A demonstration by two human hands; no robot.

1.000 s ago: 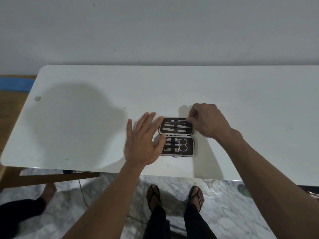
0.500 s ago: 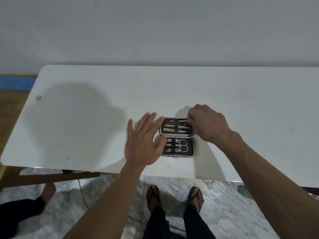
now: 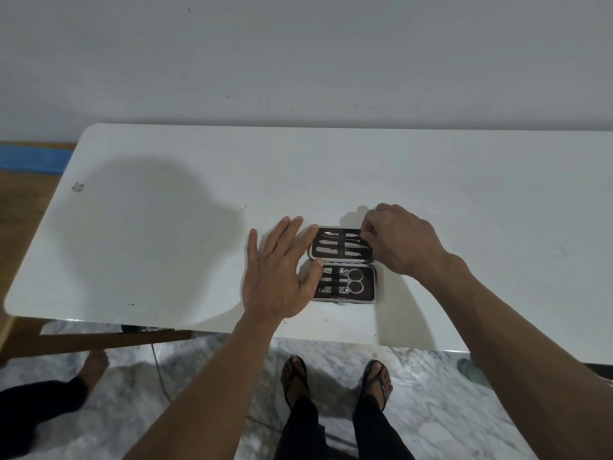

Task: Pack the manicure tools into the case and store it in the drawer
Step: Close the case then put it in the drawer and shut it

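The manicure case (image 3: 369, 288) lies open on the white table (image 3: 166, 227), near its front edge. Its near half holds scissors (image 3: 353, 281) and clippers under a strap. Several slim metal tools (image 3: 331, 250) sit in the far half. My left hand (image 3: 278, 277) rests flat with fingers spread, its fingertips and thumb touching the case's left edge. My right hand (image 3: 404, 240) is curled over the far half's right end, its fingertips pinched on the end of a thin tool (image 3: 352, 241) lying there. No drawer is in view.
A plain wall stands right behind the table. Under the front edge are my sandalled feet (image 3: 335, 383) on marble floor, another person's bare foot (image 3: 94, 363) at the left, a thin cable (image 3: 159, 370) and the wooden table frame (image 3: 99, 340).
My right hand's fingertips have shifted slightly at the right end of the case's far half. The left hand and the case have stayed put.
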